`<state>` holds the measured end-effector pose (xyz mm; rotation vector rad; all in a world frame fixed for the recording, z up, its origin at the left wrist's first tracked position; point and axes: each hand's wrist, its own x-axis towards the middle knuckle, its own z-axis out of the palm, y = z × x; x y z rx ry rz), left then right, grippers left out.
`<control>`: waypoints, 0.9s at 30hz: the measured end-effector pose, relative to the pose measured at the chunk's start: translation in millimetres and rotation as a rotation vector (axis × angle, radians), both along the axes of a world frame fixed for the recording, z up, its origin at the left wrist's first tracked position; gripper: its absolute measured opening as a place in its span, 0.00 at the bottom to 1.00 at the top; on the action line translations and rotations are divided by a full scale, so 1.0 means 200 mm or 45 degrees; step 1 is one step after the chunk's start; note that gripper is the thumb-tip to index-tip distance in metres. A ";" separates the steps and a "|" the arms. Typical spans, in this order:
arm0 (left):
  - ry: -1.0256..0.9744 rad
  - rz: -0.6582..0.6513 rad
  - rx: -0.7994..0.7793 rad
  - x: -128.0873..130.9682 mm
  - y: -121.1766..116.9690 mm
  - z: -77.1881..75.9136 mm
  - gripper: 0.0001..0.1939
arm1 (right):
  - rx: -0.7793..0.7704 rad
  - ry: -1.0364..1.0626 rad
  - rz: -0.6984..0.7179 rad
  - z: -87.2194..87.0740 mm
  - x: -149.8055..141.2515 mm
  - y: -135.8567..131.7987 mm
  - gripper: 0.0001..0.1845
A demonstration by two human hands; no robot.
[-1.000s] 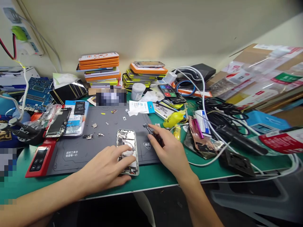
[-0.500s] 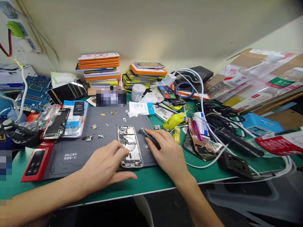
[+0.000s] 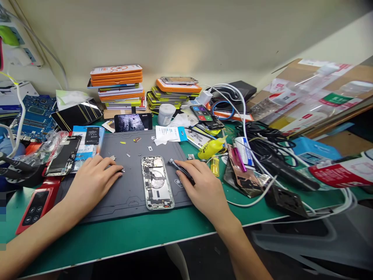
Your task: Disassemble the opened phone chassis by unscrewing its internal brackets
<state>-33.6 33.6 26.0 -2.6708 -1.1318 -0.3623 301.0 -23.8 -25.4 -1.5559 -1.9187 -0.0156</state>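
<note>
The left hand [image 3: 94, 179] is positioned left of centre in the frame, palm down, with the fingers bent and angled to the right; its fingertips are at a small metal part [image 3: 123, 170] on the dark grey printed work mat [image 3: 122, 200]. Whether this part is pinched or only touched cannot be told. The left forearm enters from the lower left corner, crossing the green tabletop [image 3: 131, 237]. The right hand [image 3: 204, 186], right of centre, is closed around a slim black tool with a grey end [image 3: 185, 172] — thumb on the near side, fingers along the far side, grey end directed to the upper left. The opened white-rimmed phone housing [image 3: 157, 182] lies flat near the centre of the frame, between the hands and apart from both. Its interior faces up: a round silver coil area at mid-length, dark flex cables, and silver plates. Small loose pieces lie on the mat above it, including a white rectangular frame [image 3: 150, 148]. The left hand obscures part of the mat; the right hand hides the rear of the tool. At upper centre, a black phone with a lit screen [image 3: 133, 122] stands on its long edge, with a white lidded jar [image 3: 166, 114] to its right. A red device with a black button panel [image 3: 36, 208] sits at lower left.
</note>
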 end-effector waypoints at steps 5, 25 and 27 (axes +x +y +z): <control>-0.134 -0.008 -0.145 0.00 0.00 0.00 0.17 | -0.001 -0.016 -0.002 0.00 0.01 0.00 0.16; -0.237 -0.203 -0.539 -0.04 0.04 0.03 0.20 | -0.003 -0.004 -0.005 0.00 0.01 0.00 0.16; -0.254 -0.206 -0.543 -0.03 0.04 0.02 0.20 | 0.000 -0.004 -0.006 0.00 0.01 0.00 0.16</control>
